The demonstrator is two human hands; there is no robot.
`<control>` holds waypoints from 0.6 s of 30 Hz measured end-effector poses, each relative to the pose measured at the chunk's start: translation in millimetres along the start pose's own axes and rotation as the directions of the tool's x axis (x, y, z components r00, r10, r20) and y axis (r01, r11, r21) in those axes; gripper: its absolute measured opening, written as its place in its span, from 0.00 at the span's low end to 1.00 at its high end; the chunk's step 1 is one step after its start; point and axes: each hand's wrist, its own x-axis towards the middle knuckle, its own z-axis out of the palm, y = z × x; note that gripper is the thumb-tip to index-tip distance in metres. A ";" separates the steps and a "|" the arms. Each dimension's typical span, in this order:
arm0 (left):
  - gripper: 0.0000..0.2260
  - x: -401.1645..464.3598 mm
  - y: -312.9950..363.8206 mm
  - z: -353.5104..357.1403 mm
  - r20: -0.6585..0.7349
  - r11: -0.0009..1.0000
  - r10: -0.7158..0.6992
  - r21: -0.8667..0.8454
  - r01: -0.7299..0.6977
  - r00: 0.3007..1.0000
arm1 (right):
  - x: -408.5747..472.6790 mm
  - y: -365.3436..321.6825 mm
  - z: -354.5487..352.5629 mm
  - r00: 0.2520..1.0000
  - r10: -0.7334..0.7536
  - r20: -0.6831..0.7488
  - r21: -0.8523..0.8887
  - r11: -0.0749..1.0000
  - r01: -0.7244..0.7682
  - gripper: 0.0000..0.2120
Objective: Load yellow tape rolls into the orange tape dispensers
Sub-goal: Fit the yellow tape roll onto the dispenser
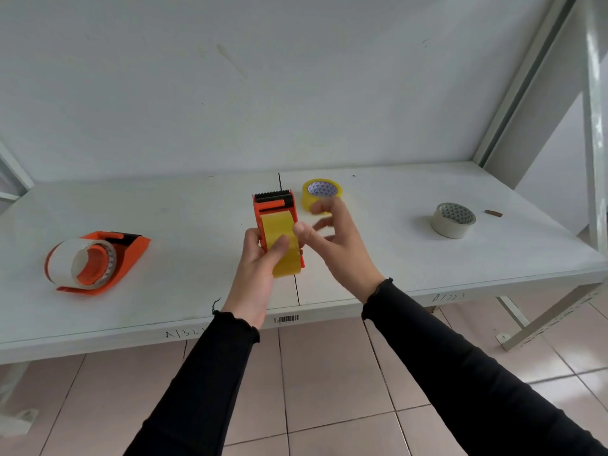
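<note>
Right now the left hand [260, 258] grips the orange dispenser [274, 205] with a yellow roll [282, 245] inside, above the desk [197, 209]; the open right hand [335, 238] hovers beside it. Loose tape might slip off crooked

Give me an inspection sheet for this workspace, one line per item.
Surface: white shelf board with a seam down the middle; barcode label and handwritten codes on the front edge.
Job's things: orange dispenser with a yellow roll in it, held upright above the shelf; a second orange dispenser lying on its side at left with a clear roll; a spare yellow roll lying flat behind the hands.
Clutter: white roll at right; small brown scrap beside it.
Grippers: left hand grips the held dispenser; right hand open beside it, fingers spread.
Cables: nothing seen.
Surroundings: white back panel, grey metal rack frame, tiled floor below.
</note>
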 end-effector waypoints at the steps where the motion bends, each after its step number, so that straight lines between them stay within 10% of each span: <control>1: 0.11 -1.2 -0.6 1.9 0.029 1.000 0.005 0.017 -0.005 1.000 | 3.9 -3.7 -3.7 0.999 -0.034 0.014 -0.034 0.999 0.035 0.20; 18: 0.11 -14.8 1.3 9.5 0.136 0.996 0.091 0.011 -0.093 0.987 | 13.3 2.6 -12.1 0.998 0.059 0.036 0.363 0.929 -0.068 0.07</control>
